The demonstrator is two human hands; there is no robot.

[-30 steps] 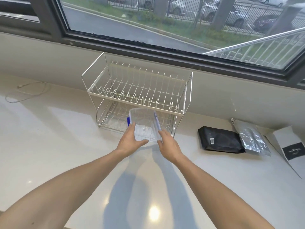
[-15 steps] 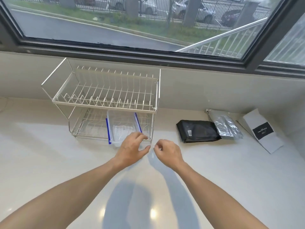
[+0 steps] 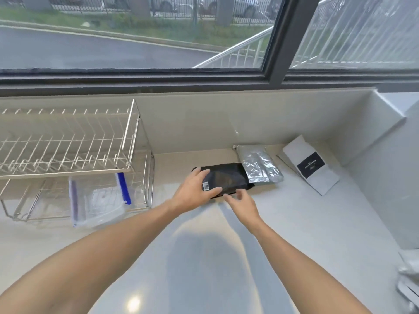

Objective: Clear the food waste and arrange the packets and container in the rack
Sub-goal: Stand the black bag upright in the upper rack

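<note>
Head view: three packets [image 3: 258, 164], one container [image 3: 97, 200] in one rack [image 3: 68, 141]; left hand [image 3: 195, 191] grasps black packet [image 3: 229, 177], right hand [image 3: 243, 203] released.

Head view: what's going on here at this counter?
A person is tidying packets into a wire rack. Their left hand holds the left end of the black packet, which lies flat on the counter; the right hand is at its near edge with fingers loosely curled, contact unclear. A silver packet overlaps the black one's right end, and a white packet lies further right. The clear container sits in the rack's lower tier.
</note>
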